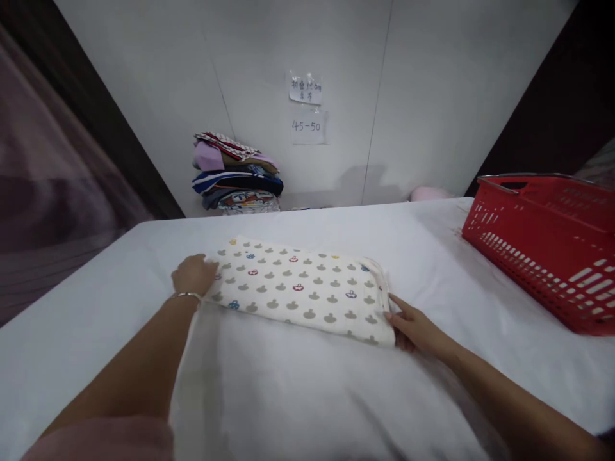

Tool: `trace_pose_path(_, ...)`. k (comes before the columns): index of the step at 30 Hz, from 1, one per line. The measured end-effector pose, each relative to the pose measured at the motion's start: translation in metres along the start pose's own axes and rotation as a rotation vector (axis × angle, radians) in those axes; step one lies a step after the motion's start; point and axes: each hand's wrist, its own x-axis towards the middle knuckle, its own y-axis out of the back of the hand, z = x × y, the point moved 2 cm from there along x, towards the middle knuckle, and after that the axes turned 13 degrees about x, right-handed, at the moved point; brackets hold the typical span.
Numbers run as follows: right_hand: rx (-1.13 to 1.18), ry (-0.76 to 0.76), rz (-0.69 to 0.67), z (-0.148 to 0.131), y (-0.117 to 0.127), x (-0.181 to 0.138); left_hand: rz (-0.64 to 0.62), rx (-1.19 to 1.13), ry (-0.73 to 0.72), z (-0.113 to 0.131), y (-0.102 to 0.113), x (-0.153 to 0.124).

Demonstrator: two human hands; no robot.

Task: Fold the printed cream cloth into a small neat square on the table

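Printed cloth [298, 282]: middle of table, nearer the far edge than the bottom of view; long side runs roughly left to right, right end sits a bit lower in view. Off-white, grey mushroom-like shapes, some red, blue, yellow, purple ones.
Left hand [195, 275]: at cloth's left end, toward table's left edge; fingers curled closed on the cloth edge, tips partly hidden. Bracelet [186, 295] on wrist, pink sleeve [103, 438] lower down.
Right hand [413, 323]: at cloth's right end; thumb on top, other fingers under, pinched closed on the edge near the lower right corner.
Plain white fabric [307, 390]: below the printed part, reaching bottom of view; can't tell if same piece.
Table [110, 282]: white cover, far edge and far left corner in view.
Red basket [542, 250]: at far right corner of table, along right side, well apart from cloth; handles folded down.
Folded stack [237, 176]: beyond far edge, left of centre, against wall.
Paper signs [308, 127]: on wall above far edge, lower reads 45-50.
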Motion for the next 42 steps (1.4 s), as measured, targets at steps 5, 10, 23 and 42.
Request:
trace_pose_path(5,0.056,0.046,0.263,-0.019,0.034,0.036,0.171,-0.204,-0.367,0.072,0.001,-0.056)
trace_pose_path(10,0.184,0.043,0.346,-0.032,0.033,0.078,0.035,-0.49,-0.642,0.176,0.018,-0.126)
trace_pose_path(23,-0.159,0.527,0.326,-0.026,0.027,0.095,0.015,-0.53,-0.877,0.328,0.015,-0.166)
trace_pose_path(42,-0.172,0.436,0.307,-0.028,0.03,0.105,0.019,-0.344,-0.89,0.331,0.013,-0.164)
